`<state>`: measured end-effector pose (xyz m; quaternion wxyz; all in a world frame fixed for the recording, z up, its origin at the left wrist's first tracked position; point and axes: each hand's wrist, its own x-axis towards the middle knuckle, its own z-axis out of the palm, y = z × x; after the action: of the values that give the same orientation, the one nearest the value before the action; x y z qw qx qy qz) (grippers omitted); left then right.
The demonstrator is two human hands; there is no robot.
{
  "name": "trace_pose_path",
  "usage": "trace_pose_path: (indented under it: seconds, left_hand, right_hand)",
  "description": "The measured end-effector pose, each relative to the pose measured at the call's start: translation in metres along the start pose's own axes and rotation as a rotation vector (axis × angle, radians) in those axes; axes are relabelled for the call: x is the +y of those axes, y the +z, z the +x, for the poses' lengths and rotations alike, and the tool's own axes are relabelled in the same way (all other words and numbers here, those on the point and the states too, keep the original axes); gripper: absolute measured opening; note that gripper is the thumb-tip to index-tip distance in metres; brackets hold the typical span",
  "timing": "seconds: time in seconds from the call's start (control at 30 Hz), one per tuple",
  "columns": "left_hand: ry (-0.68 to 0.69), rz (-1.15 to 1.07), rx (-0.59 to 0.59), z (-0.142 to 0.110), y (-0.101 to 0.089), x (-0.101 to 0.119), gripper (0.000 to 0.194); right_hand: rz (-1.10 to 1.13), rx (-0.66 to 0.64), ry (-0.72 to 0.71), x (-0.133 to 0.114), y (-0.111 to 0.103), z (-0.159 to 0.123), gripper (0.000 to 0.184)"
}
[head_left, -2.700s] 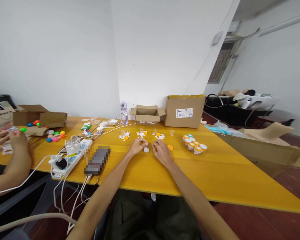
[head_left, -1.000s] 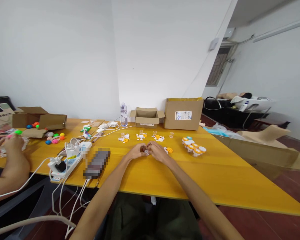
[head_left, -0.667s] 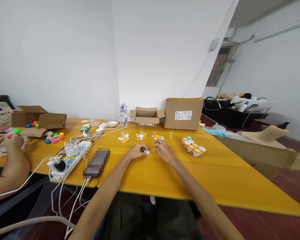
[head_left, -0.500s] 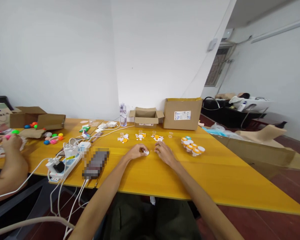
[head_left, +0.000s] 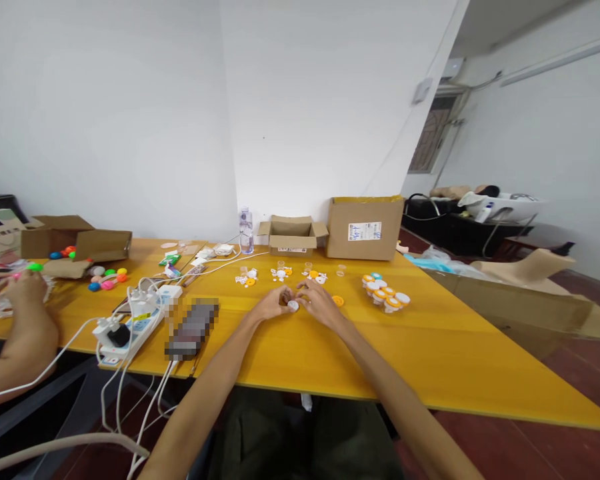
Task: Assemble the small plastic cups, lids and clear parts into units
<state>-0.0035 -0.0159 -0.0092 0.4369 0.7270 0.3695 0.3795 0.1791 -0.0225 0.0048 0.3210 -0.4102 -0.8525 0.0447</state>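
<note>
In front of me on the table, my left hand [head_left: 274, 304] pinches a small round white plastic disc [head_left: 293, 306] by its edge. My right hand [head_left: 321, 305] is curled close to the disc's right side, thumb and fingertips drawn together; anything between them is too small to make out. An orange disc [head_left: 338, 301] lies just right of that hand. Beyond my hands are little piles of white and orange plastic parts [head_left: 251, 281], with small clear cups among them. A separate clear cup [head_left: 341, 270] stands farther right. Several assembled pieces with orange, white and teal tops [head_left: 386, 293] are grouped to the right.
An open cardboard box [head_left: 294, 243], a larger carton [head_left: 364, 230] and a water bottle [head_left: 247, 230] stand by the wall. Left of my arm lie a phone [head_left: 193, 327] and a power strip [head_left: 153, 320] with cables. Another person's hands [head_left: 27, 290] handle colourful balls at far left.
My right hand was pulled back from the disc half a second ago; it has moved left to the disc again, uncovering the orange disc. My left hand keeps its hold.
</note>
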Motion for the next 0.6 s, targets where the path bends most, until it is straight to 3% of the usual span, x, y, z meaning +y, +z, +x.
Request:
trace_pose_path:
  seconds: [0.33,0.6]
  left_hand:
    - [0.008,-0.085,-0.005,-0.001,0.002,-0.004,0.035]
    - [-0.009,-0.152,-0.004,0.002,0.003,-0.008,0.038]
  right_hand:
    - [-0.052,-0.118,-0.013,-0.015,0.009,0.004,0.016]
    - [-0.027,-0.090,-0.010,-0.012,0.016,0.004,0.016]
